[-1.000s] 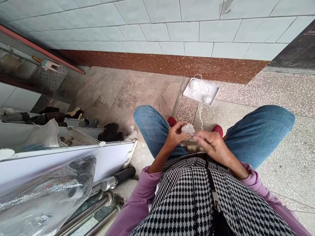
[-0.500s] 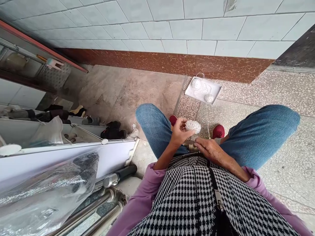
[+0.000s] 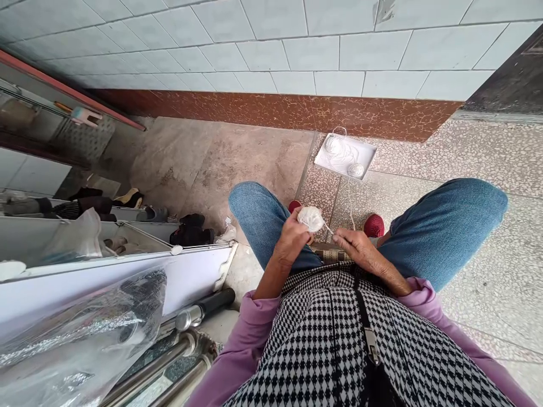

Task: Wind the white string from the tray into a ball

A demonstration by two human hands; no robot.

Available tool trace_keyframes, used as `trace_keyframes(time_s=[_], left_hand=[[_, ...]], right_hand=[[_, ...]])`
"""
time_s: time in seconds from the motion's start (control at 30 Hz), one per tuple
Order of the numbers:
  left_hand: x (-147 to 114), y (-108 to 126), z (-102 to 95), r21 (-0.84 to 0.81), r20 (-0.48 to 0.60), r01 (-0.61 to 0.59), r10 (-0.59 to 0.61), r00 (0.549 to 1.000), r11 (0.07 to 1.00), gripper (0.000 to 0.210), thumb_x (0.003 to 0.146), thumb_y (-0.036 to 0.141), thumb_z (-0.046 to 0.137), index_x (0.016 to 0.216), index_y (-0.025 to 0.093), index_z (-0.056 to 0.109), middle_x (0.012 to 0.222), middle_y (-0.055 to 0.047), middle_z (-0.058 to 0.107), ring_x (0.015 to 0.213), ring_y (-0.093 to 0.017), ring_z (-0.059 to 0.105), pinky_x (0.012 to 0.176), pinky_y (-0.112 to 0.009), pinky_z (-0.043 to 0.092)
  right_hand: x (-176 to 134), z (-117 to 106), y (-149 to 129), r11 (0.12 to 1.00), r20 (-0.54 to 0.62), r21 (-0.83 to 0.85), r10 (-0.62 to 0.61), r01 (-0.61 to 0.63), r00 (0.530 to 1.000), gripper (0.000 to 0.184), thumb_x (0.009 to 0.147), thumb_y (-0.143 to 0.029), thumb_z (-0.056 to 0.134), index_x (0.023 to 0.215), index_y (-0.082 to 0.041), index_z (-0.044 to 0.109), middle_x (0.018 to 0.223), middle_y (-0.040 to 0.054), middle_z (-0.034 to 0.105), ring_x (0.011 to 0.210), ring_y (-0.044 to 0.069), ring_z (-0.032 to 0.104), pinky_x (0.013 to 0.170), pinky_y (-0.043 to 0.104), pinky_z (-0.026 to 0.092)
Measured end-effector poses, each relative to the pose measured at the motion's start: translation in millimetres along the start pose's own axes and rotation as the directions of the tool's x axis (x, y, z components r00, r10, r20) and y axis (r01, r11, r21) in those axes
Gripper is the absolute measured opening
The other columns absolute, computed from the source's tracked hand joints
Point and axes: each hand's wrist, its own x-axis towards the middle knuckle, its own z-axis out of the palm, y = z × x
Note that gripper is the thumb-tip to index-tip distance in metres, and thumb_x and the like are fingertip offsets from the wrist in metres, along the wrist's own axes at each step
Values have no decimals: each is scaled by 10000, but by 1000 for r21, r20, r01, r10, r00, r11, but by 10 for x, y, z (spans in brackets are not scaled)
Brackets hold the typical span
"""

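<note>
The left hand (image 3: 291, 240) has its fingers clenched around a white yarn ball (image 3: 310, 219). The right hand (image 3: 356, 246) pinches the strand (image 3: 328, 228) just beside it. The strand could snag on the tray (image 3: 365, 164), or the ball could drop.

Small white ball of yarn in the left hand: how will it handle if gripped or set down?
The small white ball of yarn looks soft, so it probably squashes under a grip. It's round, likely to roll. A strand runs to the right hand, so moving it may tug or unwind. The left hand holds it easily: probably light.
</note>
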Motion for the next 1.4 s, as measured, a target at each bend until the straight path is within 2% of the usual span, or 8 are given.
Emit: trace_keyframes(time_s=[0.13,0.37,0.6,0.77,1.0,1.2,1.3,1.4], left_hand=[[47,-79,-42,286,-91,-91,122,988,954,648,537,315,971,1043,221,578,953,17,682,881,-156,630,847,-278,492],[-211,-85,-11,319,339,168,-278,899,933,615,556,294,982,1064,196,650,882,14,673,767,-135,590,726,-252,446],[-291,101,107,39,276,193,-197,941,980,713,477,396,962,1104,228,669,971,-61,752,817,-215,673,713,-315,503],[-353,156,129,74,228,75,-90,970,994,797,518,574,918,1190,236,653,990,-86,747,905,-274,715,729,-365,549],[-456,150,128,61,243,35,-49,969,998,926,464,713,892,1226,235,670,965,-110,718,746,-252,666,612,-378,517],[-211,323,153,124,97,-91,79,992,988,766,523,495,991,1181,216,716,1039,-70,724,906,-223,671,827,-353,553],[-35,264,140,241,5,-211,216,976,947,637,573,321,991,1144,218,729,1069,-34,723,942,-180,656,903,-307,531],[40,-8,158,361,-12,-217,237,971,907,576,582,284,974,1096,203,727,1066,-38,723,968,-199,655,924,-324,523]], right_hand=[[-61,-21,-238,992,133,-89,-75,88,988,492,1140,-594,434,826,-243,579,744,6,611,650,169,536,655,321,408],[17,-291,-177,998,-39,69,10,-7,999,593,1064,-715,531,724,-230,559,684,11,535,652,172,474,613,326,378],[26,-169,29,906,-116,412,151,-91,982,629,908,-832,670,766,-222,616,556,-72,363,517,112,275,502,273,229],[4,-363,-96,929,-68,369,49,-20,996,523,900,-715,767,815,-199,760,684,3,613,609,144,476,575,286,365],[147,-550,258,974,-438,223,69,34,896,516,890,-692,775,726,-215,666,582,-47,421,550,124,317,530,288,258],[89,-190,255,994,-37,105,18,-14,999,627,984,-748,610,664,-210,569,624,-31,481,607,142,439,608,290,376],[-44,-95,-11,995,193,98,-28,9,981,577,1081,-651,518,722,-207,595,688,-18,562,661,151,513,646,285,418],[-82,-197,-241,996,204,70,-61,47,977,509,1128,-551,488,770,-212,615,719,-16,585,669,146,526,662,286,417]])
